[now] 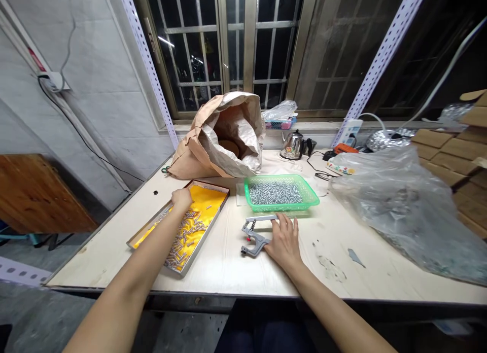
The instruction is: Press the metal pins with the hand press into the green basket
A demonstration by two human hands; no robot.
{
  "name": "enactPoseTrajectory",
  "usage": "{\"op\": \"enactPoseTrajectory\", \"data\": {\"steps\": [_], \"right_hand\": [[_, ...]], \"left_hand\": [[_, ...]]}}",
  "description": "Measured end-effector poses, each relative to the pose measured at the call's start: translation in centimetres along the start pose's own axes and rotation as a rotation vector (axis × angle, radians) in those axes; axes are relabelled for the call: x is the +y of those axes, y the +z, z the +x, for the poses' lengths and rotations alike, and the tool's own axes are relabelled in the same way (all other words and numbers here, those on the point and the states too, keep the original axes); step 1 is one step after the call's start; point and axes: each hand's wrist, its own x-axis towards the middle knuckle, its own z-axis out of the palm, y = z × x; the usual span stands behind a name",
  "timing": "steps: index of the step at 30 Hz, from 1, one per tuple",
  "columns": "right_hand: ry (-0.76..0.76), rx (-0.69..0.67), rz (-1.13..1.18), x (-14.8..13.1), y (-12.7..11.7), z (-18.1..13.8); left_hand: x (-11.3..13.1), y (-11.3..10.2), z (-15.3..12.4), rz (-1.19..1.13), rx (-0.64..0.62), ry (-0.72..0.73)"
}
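Observation:
My left hand (181,198) is closed, reaching down at the far end of a shallow tray (205,235) lined with yellow cloth (205,198). Its fingertips are hidden, so what they pinch cannot be made out. Many small metal pieces (190,226), short and rod-like, lie scattered on the cloth. My right hand (285,239) is wrapped round the handles of grey C-jaw pliers (258,240), which have a spring and a small red part. The jaw points left, toward the tray. Just beyond the pliers stands a green plastic basket (281,207) filled with small silvery metal pins (276,192).
A large open paper sack (201,140) leans at the back, behind the tray. A steel kettle (292,145) stands near the window. On the right lie a clear plastic bag (403,206) and stacked cardboard boxes (464,155). A grey flat scrap (356,257) lies right of my arm.

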Motion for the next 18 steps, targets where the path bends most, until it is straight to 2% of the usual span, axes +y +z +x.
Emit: {"op": "enactPoseTrajectory", "data": {"steps": [2,3,5,6,7,9,10,12,15,18], "right_hand": [[-0.024,0.017,-0.007,-0.1,-0.2,0.0],[-0.028,0.019,-0.009,-0.2,-0.2,0.0],[-0.028,0.017,-0.009,-0.2,-0.3,0.0],[-0.027,0.016,-0.008,-0.2,-0.3,0.0],[-0.026,0.013,-0.008,-0.2,-0.4,0.0],[-0.020,0.012,-0.010,-0.2,-0.4,-0.1],[-0.016,0.012,-0.013,-0.2,-0.4,-0.1],[-0.011,0.012,-0.016,-0.2,-0.5,-0.1],[-0.007,0.020,-0.008,-0.3,-0.6,-0.1],[-0.005,0.028,-0.004,-0.3,-0.7,-0.1]], "left_hand": [[0.4,-0.7,-2.4,-0.046,0.065,0.072],[0.8,-0.9,-4.0,-0.140,0.092,0.122],[2.2,-0.8,-8.1,-0.497,0.070,0.218],[3.0,-0.6,-10.3,-0.729,-0.038,0.241],[3.8,-0.3,-12.4,-0.939,-0.198,0.219],[5.2,0.3,-16.0,-1.241,-0.518,0.112],[5.7,0.6,-17.3,-1.357,-0.636,0.044],[6.4,0.9,-18.6,-1.534,-0.765,-0.083],[6.9,1.4,-18.6,-1.684,-0.812,-0.208],[7.2,2.3,-18.1,-1.657,-0.783,-0.161]]}}
